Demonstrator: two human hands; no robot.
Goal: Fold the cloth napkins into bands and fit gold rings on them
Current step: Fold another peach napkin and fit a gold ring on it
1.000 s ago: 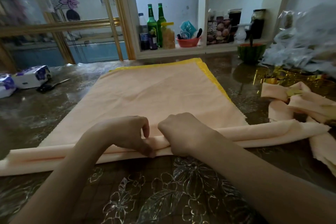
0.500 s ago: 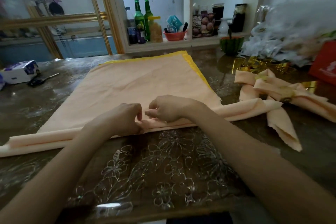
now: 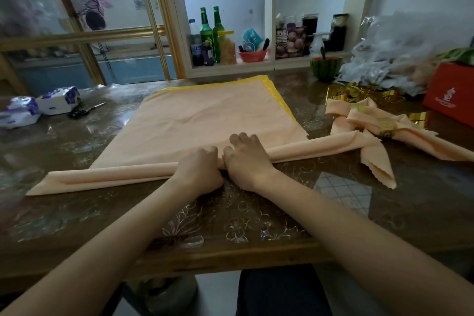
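Two hands meet at the centre of the frame, on the middle of a peach napkin band [image 3: 107,178]. The band runs from the lower left up to the right, along the near edge of a flat stack of napkins [image 3: 205,120] on the table [image 3: 256,226].

The left hand [image 3: 198,172] is curled round the band, knuckles up. The right hand [image 3: 247,159] sits right against it, fingers bent over the band's far edge and gripping the cloth.

The step looks like gathering the band at its middle so a ring can go on. To do it well, squeeze the layers evenly at the centre so the fold does not spring open toward the loose ends. Lift the band clear of the stack without dragging the top sheet.

Loose gold rings [image 3: 343,92] lie at the right of the frame, beyond the finished napkins [image 3: 423,145], one wearing a gold ring [image 3: 386,127]. One hand should hold the pinch while the other reaches.
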